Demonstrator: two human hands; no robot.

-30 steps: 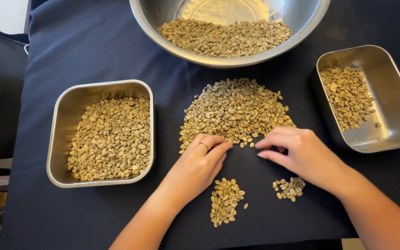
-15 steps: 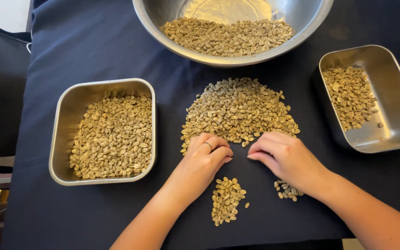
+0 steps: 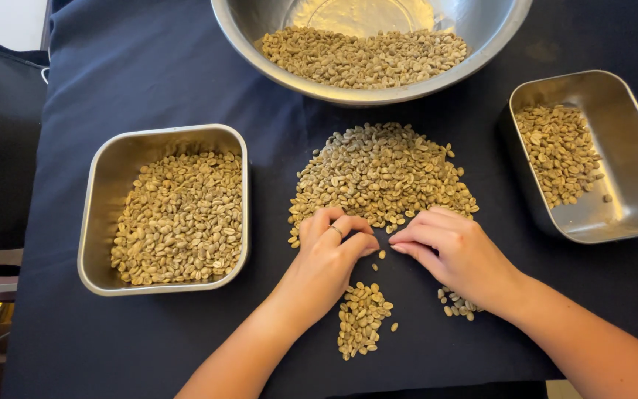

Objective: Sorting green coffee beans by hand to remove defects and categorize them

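Observation:
A large heap of pale green coffee beans [image 3: 381, 176] lies on the dark cloth [image 3: 149, 81]. My left hand [image 3: 330, 258], a ring on one finger, rests at the heap's near edge with its fingers curled over a few beans. My right hand [image 3: 455, 251] lies palm down beside it, fingertips close to the left hand's and touching beans at the heap's edge. A couple of loose beans [image 3: 380, 256] sit between the two hands. Below the left hand is a small pile of beans [image 3: 359, 318]. A smaller pile [image 3: 455, 303] shows partly under my right wrist.
A square metal tray [image 3: 101, 185] full of beans stands at the left. A rectangular metal tray [image 3: 629, 207] with fewer beans stands at the right. A big round steel bowl [image 3: 274, 70] of beans sits at the far edge. The cloth's left edge drops off.
Both hands have drawn closer together at the heap's near edge; my right hand has slid left. A couple of beans now lie loose between the hands.

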